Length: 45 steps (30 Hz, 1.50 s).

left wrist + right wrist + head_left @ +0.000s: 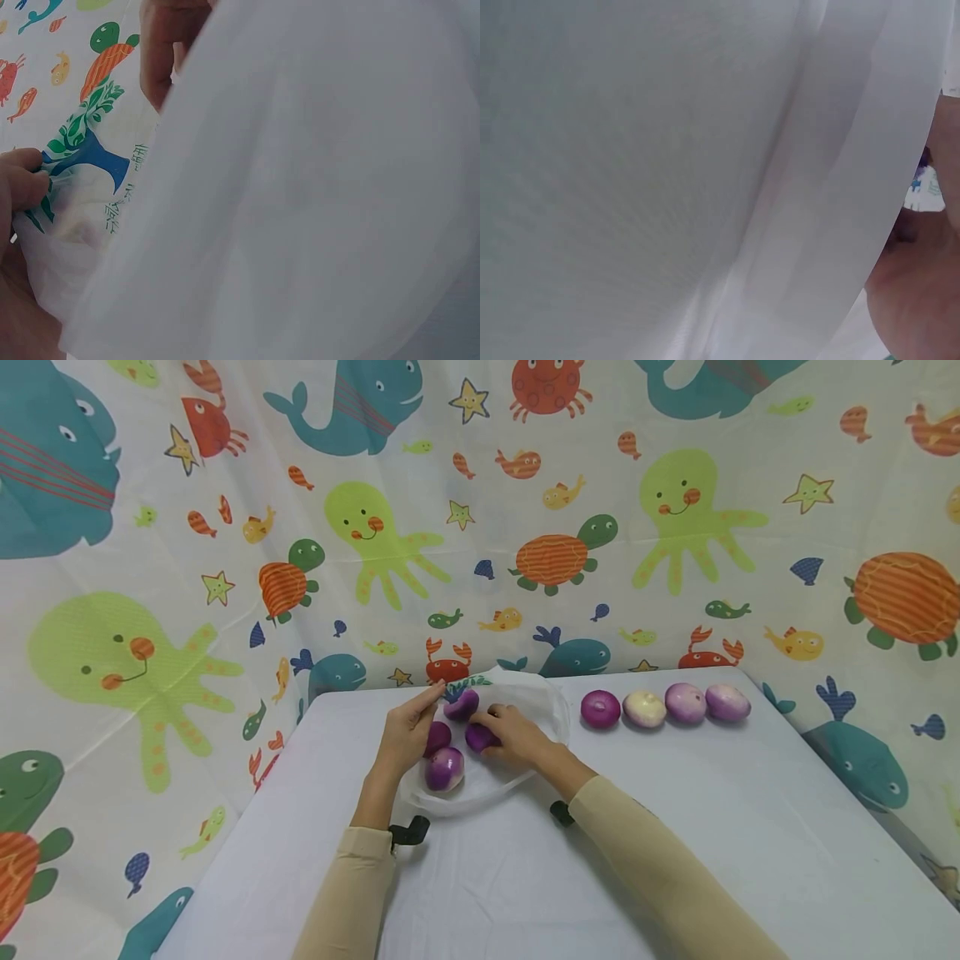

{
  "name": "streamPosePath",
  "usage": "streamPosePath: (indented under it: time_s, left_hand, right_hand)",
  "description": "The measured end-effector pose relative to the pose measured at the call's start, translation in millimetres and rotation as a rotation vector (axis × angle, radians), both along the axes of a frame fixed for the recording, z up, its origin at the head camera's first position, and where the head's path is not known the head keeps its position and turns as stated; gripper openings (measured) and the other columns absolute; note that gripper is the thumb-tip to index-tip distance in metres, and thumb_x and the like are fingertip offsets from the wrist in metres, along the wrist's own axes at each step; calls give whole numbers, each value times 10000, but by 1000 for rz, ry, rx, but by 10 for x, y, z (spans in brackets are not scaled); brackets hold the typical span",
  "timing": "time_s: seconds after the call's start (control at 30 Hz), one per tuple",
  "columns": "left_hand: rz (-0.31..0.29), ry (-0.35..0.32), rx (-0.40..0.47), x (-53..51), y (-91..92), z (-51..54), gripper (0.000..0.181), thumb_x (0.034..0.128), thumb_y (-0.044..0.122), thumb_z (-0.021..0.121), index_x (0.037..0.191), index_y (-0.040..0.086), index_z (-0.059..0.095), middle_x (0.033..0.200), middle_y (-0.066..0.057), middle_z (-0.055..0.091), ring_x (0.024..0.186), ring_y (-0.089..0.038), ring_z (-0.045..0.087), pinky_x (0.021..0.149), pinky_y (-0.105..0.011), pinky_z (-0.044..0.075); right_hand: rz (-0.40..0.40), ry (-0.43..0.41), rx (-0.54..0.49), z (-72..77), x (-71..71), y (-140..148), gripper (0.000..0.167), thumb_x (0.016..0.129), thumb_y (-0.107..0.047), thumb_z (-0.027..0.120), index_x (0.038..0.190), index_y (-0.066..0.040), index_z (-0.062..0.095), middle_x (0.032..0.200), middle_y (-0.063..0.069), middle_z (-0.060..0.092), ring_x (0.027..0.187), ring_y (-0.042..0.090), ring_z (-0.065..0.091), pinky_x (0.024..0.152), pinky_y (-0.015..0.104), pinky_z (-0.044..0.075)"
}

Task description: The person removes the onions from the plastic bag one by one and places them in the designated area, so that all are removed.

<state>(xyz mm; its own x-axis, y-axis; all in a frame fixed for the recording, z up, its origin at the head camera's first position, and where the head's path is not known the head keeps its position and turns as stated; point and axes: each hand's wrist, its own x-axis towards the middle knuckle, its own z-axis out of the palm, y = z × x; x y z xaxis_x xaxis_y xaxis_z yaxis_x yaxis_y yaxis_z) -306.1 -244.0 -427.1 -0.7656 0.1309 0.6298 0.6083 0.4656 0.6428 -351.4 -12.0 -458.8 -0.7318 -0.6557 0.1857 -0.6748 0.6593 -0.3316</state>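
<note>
beige left sleeve (347, 893) at bottom centre-left, beige right sleeve (675, 868) at lower right; a small black piece (409, 832) shows beside each cuff (367, 844).

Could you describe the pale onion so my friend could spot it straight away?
On the white-covered table, right of the plastic bag, four onions form a row. The pale onion is second from left, mostly creamy white between purple neighbours.

Behind the table (750, 827), pale fabric (480, 489) was hung, carried round both sides too! Green octopuses (686, 485), orange-shelled turtles (551, 560), blue whales (360, 402) and red crabs (546, 385) were splashed right across it, while the white table cover (480, 877), faintly creased in front, was softly lit.
</note>
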Motion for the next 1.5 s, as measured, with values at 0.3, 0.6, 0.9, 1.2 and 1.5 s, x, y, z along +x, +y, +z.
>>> streamPosePath:
  time_s: [0.3, 0.6, 0.9, 1.2, 1.5]
  left_hand:
    - [17, 17, 2, 2, 35, -9, 372, 1017, -128, 512, 1368, -78, 626, 1428, -228, 621, 1376, -404, 562, 1128, -162, 436]
    - [30, -3, -1, 11, 23, 6, 388, 1025, -88, 539, 1382, 11, 655, 1438, -131, 643, 1380, -311, 588, 1118, -178, 457]
    - [15, -16, 16, 178, 124, 163, 369, 1029, -127, 484, 1374, -94, 611, 1435, -252, 605, 1390, -394, 555, 1126, -136, 415]
    - [-8, -22, 10, 262, 148, 267, 364, 1013, -144, 491, 1361, -125, 600, 1427, -287, 590, 1383, -421, 551, 1134, -159, 436]
    - [10, -34, 13, 97, 96, 91, 377, 1031, -120, 484, 1385, -79, 607, 1457, -206, 600, 1412, -379, 538, 1150, -211, 425]
  right_hand:
    - [15, 73, -71, 23, 34, 41, 581, 934, -230, 791, 1470, -206, 570, 1400, 160, 549, 1231, 336, 517, 1037, 481, 573]
    - [31, 116, -141, 62, 96, 126, 539, 913, -224, 815, 1413, -218, 613, 1344, 145, 583, 1265, 349, 523, 1045, 507, 572]
    - [-39, 83, -212, 112, 228, 275, 583, 901, -244, 826, 1432, -299, 590, 1393, 110, 551, 1299, 325, 497, 1077, 509, 556]
    - [-55, 115, -246, 256, 280, 546, 581, 903, -259, 829, 1439, -286, 606, 1429, 105, 562, 1318, 331, 509, 1045, 523, 580]
    - [-105, 97, -260, 318, 233, 829, 603, 908, -254, 823, 1463, -258, 588, 1435, 114, 562, 1363, 346, 488, 1084, 551, 551]
